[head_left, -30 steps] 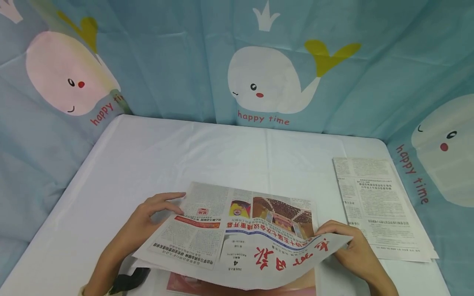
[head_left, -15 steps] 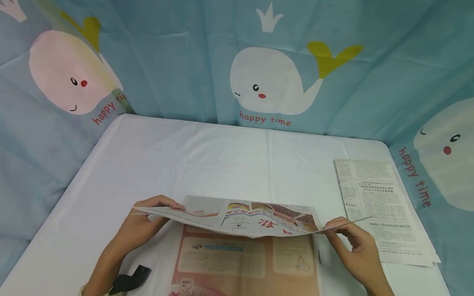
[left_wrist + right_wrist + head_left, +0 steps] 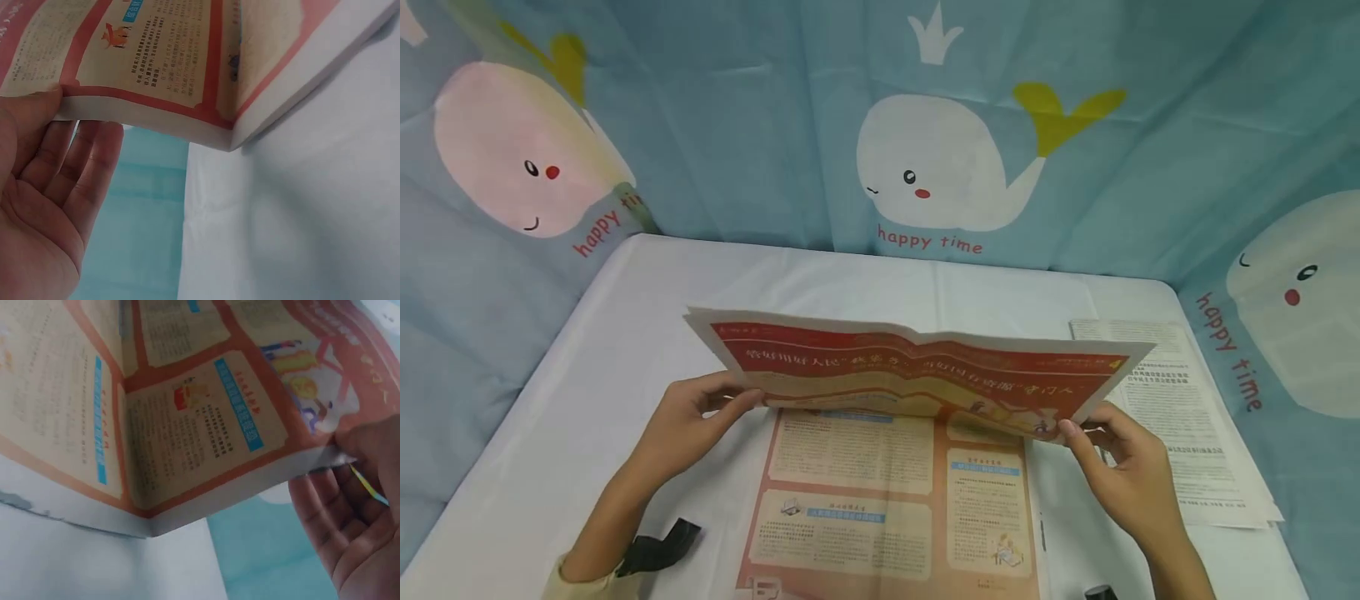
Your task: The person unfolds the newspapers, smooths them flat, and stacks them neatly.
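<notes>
A newspaper (image 3: 850, 492) lies at the front middle of the table, its far half lifted and tilted up toward the back. That raised half shows a red banner with white headline characters along its top edge. My left hand (image 3: 696, 417) pinches the left edge, thumb on the printed face and fingers behind. On the opposite edge my right hand (image 3: 1123, 462) pinches the paper likewise. In the left wrist view, the fingers (image 3: 94, 169) stretch behind the sheet. The right wrist view shows the page bending at a crease, with the right thumb (image 3: 362, 440) on its red margin.
Another folded newspaper (image 3: 1187, 450) lies on the right of the white-covered table (image 3: 865, 279). A black strap (image 3: 662, 546) sits at the left wrist, and a small dark object (image 3: 1101, 592) shows at the front edge. A blue whale-print curtain (image 3: 760, 150) surrounds the table.
The upper half of the newspaper has swung up and away from me. Its front page has gone from sight, and the red-and-tan inside pages now show. Both hands kept hold of the edges.
</notes>
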`<state>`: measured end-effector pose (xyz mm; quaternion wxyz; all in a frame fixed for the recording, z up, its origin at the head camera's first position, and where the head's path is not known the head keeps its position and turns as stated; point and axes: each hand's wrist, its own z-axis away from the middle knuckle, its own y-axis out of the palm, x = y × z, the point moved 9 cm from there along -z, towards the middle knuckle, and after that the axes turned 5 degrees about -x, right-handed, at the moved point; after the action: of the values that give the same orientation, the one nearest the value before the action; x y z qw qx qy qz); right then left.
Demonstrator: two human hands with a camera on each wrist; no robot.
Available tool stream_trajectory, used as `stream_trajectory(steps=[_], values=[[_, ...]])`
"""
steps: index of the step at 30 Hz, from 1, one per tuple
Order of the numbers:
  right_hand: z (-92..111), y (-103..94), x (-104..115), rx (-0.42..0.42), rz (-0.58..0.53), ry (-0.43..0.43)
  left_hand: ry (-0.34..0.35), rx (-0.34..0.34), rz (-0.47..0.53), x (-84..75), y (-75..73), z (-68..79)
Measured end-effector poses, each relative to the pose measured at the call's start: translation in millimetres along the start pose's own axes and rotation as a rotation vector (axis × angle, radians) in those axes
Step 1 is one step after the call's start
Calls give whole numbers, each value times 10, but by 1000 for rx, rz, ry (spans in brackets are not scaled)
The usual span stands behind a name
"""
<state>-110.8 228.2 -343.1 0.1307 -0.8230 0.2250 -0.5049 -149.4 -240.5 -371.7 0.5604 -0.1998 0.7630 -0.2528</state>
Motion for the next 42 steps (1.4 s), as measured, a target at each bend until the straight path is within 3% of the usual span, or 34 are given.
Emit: stream_trajectory(steps=[6, 11, 18, 23, 29, 34, 39, 42], values=[[-170, -5, -9, -48, 112, 18, -42, 21, -29, -18, -11, -159], [-299, 6, -37, -73, 222, 49, -91, 61, -72, 32, 63, -281], [-475, 39, -180, -33, 313, 195, -112, 142, -70, 65, 221, -498], [-607, 125, -303, -1, 307, 289, -153, 177, -71, 104, 289, -614], [-701, 279, -477, 16, 353, 328, -223, 235, -121, 197, 334, -612], [-714, 382, -651, 33, 365, 365, -236, 276, -145, 256, 384, -582], [-719, 460, -735, 45, 354, 378, -256, 281, -160, 279, 422, -568], [-649, 473, -752, -14, 335, 317, -207, 225, -190, 261, 439, -516]])
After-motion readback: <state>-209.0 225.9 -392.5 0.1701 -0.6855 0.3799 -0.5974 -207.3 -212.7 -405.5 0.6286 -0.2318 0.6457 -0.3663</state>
